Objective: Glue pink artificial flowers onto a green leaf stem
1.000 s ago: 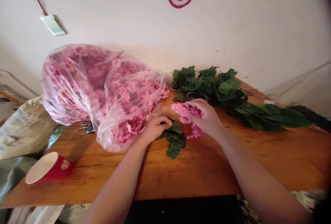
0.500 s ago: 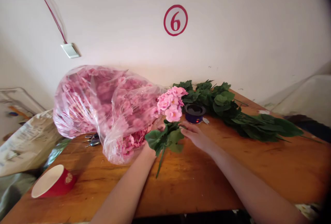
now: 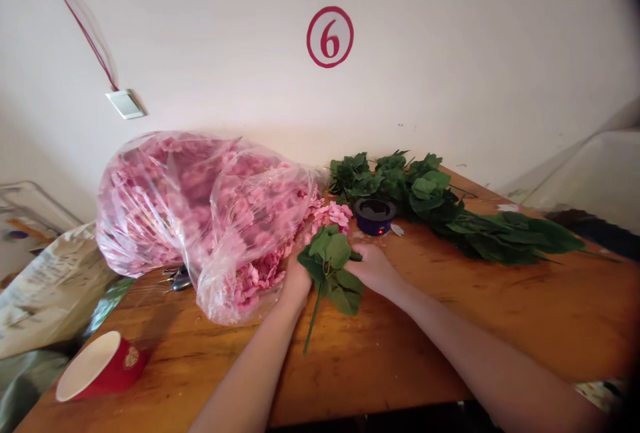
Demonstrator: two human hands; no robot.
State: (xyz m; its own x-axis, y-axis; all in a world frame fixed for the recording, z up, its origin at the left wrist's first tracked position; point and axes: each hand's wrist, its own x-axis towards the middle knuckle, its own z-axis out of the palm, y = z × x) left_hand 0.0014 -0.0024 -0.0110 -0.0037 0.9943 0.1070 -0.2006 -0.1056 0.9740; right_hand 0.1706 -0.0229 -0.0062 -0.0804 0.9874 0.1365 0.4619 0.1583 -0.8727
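A pink artificial flower (image 3: 332, 215) with green leaves (image 3: 331, 253) is between my hands, its blossoms away from me and its green stem towards me. My left hand (image 3: 299, 274) is closed on it from the left, fingers mostly hidden behind the leaves. On the other side, my right hand (image 3: 373, 267) has its fingers curled in at the leaves, a bit of green at the thumb. Just beyond that hand sits a small dark blue round pot (image 3: 375, 225) with a glowing red light and dark contents.
A clear plastic bag (image 3: 200, 203) full of pink flowers lies at the left. Green leaf sprays (image 3: 440, 209) are heaped behind and to the right. A red paper cup (image 3: 120, 363) lies tipped at the left front of the wooden table (image 3: 400, 359). Dark-handled scissors (image 3: 181, 279) poke out beside the bag.
The blossoms have dipped down and away behind the leaves, which now face me more. Both hands have stayed at the flower, and the view has shifted slightly.
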